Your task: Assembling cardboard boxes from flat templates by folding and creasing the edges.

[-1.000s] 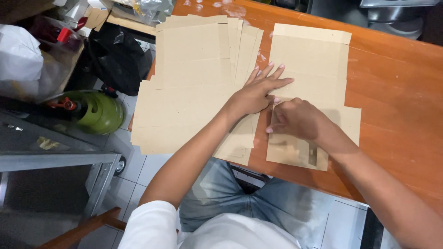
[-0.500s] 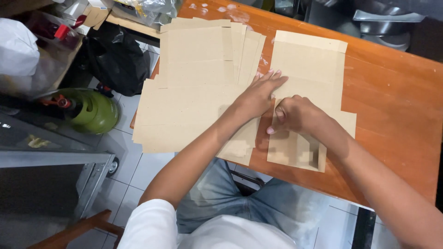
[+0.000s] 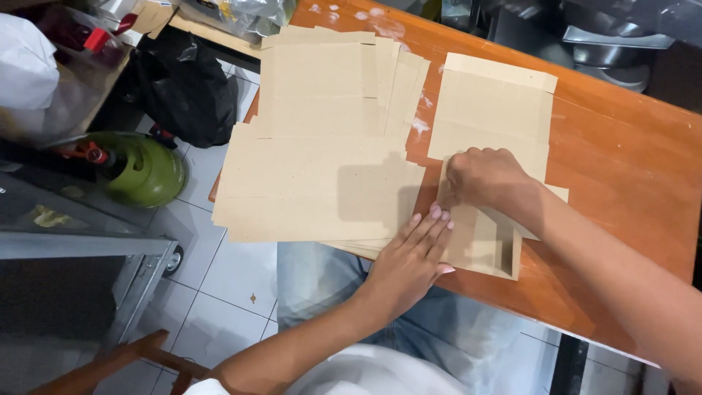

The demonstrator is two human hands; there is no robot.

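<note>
The orange-brown wooden table (image 3: pixel 629 183) fills the upper right of the view, its near edge running diagonally toward the person's lap. White smears mark its far end.

On the table's left portion lies a fanned stack of flat brown cardboard blanks (image 3: pixel 322 168), overhanging the table's left edge above the white tiled floor (image 3: pixel 219 292). The upper sheets of the stack are spread sideways toward the right.

Just right of the stack, a single brown cardboard box blank (image 3: pixel 497 110) lies flat on the table. Its near end is partly folded: a side flap stands upright at the lower right, close to the table's near edge.

The right hand (image 3: pixel 486 175) is closed in a loose fist, knuckles up, pressing down on the middle of the box blank. Whether it pinches a flap beneath cannot be told.

The left hand (image 3: pixel 413 256) is open, fingers extended and together, laid flat across the near left corner of the box blank where it meets the stack's lower edge.

On the floor to the left stand a black plastic bag (image 3: pixel 183 80) and, nearer, a green gas cylinder (image 3: pixel 142 168) with a red fitting, beside a grey metal shelf frame (image 3: pixel 88 249). Grey metal bowls (image 3: pixel 607 51) sit beyond the table's far edge.
</note>
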